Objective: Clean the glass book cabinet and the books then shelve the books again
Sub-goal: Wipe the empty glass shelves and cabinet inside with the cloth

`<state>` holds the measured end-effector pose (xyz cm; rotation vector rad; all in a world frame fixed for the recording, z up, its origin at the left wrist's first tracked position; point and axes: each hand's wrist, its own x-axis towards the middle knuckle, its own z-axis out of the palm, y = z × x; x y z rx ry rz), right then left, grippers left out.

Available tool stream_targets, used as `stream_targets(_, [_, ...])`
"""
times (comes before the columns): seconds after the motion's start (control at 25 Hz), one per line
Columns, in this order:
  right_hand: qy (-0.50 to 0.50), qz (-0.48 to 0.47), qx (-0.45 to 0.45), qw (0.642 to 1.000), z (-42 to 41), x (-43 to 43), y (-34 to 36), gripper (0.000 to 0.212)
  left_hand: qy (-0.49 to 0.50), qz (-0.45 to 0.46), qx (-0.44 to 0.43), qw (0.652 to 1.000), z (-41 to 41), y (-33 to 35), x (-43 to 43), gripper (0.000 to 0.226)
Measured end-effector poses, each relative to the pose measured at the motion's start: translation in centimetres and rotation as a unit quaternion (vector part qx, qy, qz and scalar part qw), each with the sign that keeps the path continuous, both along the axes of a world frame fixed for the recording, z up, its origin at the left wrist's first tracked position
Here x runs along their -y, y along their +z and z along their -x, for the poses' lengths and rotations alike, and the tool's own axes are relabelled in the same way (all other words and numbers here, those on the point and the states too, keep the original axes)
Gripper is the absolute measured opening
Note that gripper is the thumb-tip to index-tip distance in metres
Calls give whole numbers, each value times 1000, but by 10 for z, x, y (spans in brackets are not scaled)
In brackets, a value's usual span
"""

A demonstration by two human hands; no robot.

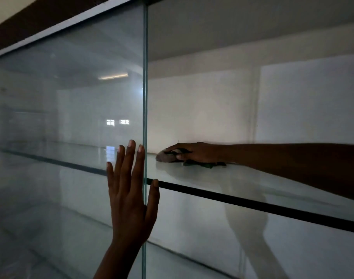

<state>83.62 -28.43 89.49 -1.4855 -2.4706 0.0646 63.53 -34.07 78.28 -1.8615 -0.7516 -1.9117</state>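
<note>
1. At the left of the scene, the sliding glass door (67, 117) of the glass book cabinet (51, 23) is seen closed over the left half of the cabinet, which fills the whole view. Windows and a strip light are reflected in its pane.
2. Just left of centre, the left hand (129, 198) is laid flat against the near face of the glass door. Its four fingers (130, 156) are held straight and pointed upward. The thumb (155, 190) is placed past the door's upright right edge (145, 77), so that the edge is taken between thumb and palm.
3. Right of that edge, the cabinet is seen open. A glass shelf (252, 182) is run across it, its dark near edge sloping down toward the right.
4. On the far part of the glass shelf, near the white back panel (202, 107), a cloth (166, 157) is pressed down. It is pale at its left end and dark green beneath the wrist.
5. The cloth is gripped by the right hand (192, 152), with fingers curled over it and the thumb tucked along its near side.
6. From the right border, the right forearm (293, 160) is stretched leftward just above the shelf, and its reflection is shown in the glass below.
</note>
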Motion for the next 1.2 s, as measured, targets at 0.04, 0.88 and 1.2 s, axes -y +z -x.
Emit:
stream_targets(0.04, [1,5,-13,1000,-1,10,0,39,-1,-3,-1,1000,1,1,0,64])
stream_targets(0.88, [-358,-171,30,917,-92,280,48,36,-86,-207,-43,974,-154,-25,81,60])
stream_targets(1.2, [-638,-24,114,761,-160,301,-2,44,-7,-305,-31,952,-179,-24,55,65])
